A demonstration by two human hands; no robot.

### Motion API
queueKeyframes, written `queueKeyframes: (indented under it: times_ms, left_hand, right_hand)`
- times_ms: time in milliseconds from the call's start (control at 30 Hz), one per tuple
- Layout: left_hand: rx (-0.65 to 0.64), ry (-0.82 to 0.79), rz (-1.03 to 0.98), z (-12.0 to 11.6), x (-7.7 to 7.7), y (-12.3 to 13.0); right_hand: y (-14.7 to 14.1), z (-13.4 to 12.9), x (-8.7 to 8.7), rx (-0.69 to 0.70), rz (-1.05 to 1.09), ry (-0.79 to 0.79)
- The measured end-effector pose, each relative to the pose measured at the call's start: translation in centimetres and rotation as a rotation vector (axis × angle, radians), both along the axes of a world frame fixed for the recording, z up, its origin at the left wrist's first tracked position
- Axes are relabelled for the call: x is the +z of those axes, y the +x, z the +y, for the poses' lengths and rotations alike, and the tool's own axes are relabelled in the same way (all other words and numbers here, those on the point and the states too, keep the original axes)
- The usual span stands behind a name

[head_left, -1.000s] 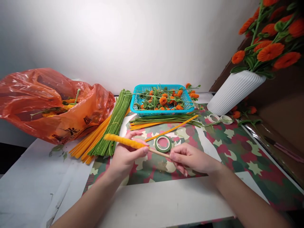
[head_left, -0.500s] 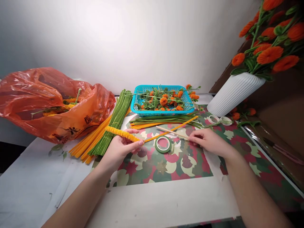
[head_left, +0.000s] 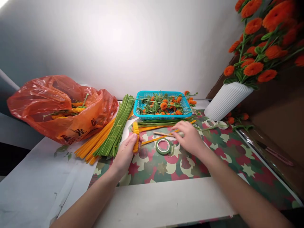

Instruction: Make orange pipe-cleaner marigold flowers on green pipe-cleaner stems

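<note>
My left hand (head_left: pixel 129 150) is closed on a yellow coiled pipe cleaner (head_left: pixel 135 134), pinching it upright between thumb and fingers. To its right a straight yellow pipe cleaner (head_left: pixel 152 140) slants across the patterned mat. My right hand (head_left: pixel 188 136) reaches over one end of a thin wooden stick (head_left: pixel 162 134), thumb and index finger apart. Whether the fingers touch the stick is hard to make out. Between the two hands a roll of green tape (head_left: pixel 163 146) lies flat.
A blue basket (head_left: pixel 163 116) of orange pipe-cleaner flowers stands behind. Green pipe cleaners (head_left: pixel 116 126) and an orange plastic bag (head_left: pixel 90 120) are on the left. On the right, a white ribbed vase (head_left: pixel 228 99) holds orange flowers, near white tape rolls (head_left: pixel 222 125).
My left hand has turned the yellow coil from slanting sideways to upright. The right hand has moved left along the wooden stick, its fingers spreading. The view has shifted slightly.
</note>
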State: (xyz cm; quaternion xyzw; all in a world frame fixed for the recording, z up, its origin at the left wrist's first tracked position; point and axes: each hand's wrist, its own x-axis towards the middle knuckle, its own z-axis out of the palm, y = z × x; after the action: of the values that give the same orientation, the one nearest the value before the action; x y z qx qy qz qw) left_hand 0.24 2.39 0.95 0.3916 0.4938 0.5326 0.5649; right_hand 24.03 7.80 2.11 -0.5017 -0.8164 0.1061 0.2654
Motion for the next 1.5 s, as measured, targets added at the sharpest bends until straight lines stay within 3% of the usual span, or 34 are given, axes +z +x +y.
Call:
queueKeyframes:
  times_ms: [133,267,333,500,800,1067,1367,1500]
  left_hand:
    - [0.136,0.014,-0.181,0.2,0.0,0.2]
    - [0.273,-0.001,-0.170,0.3,-0.4,0.2]
    - [0.276,-0.004,-0.136,0.4,-0.6,0.2]
    - [0.258,-0.009,-0.087,0.2,-0.8,0.4]
    - [0.182,-0.081,-0.053,-0.1,-0.9,0.7]
    - [0.220,-0.083,-0.175,0.1,-0.9,0.5]
    - [0.230,-0.095,-0.215,-0.1,-0.4,0.6]
    - [0.263,-0.107,-0.269,0.0,-0.4,0.5]
  right_hand:
    - [-5.3,1.9,0.7,0.115,-0.287,-0.011]
    - [-8.4,3.4,-0.3,0.046,-0.308,-0.026]
    - [-9.0,3.5,-1.1,0.000,-0.301,-0.035]
    - [-9.0,2.9,-2.0,-0.062,-0.290,-0.069]
    - [-8.0,3.0,-1.3,0.002,-0.165,-0.090]
    - [-6.5,3.9,-0.2,0.111,0.089,-0.086]
    - [-6.2,4.4,-0.7,0.209,0.334,-0.194]
    - [-6.1,4.1,0.8,0.245,0.626,-0.075]
